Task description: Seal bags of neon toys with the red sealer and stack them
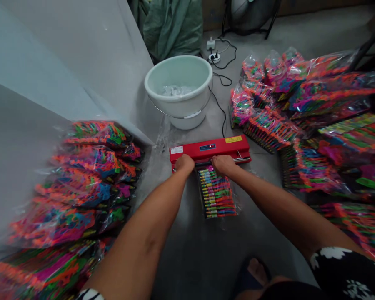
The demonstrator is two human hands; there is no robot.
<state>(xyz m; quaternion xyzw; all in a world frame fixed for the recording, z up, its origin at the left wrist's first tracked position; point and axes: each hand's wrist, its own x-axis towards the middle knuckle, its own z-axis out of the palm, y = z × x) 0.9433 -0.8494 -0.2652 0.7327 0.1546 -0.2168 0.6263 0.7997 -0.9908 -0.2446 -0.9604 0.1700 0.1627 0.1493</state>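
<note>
A red bag sealer (212, 155) with a small lit panel sits on the floor in front of me. My left hand (185, 163) is closed on the dark bar along its near side, left of the middle. On the same bar, my right hand (224, 165) is closed, a little right of the middle; its fingertips are partly hidden. Between and below the hands lies a clear bag (217, 193) packed with a row of colourful, thin plastic toys. The bag's top end reaches the sealer's bar.
Behind the sealer stands a pale bucket (178, 100) with clear plastic inside. A black cord (220, 104) runs back to a power strip (214, 57). Filled bags (84, 183) line the left wall, and more filled bags (275, 129) are piled at right. A fan (248, 16) stands behind.
</note>
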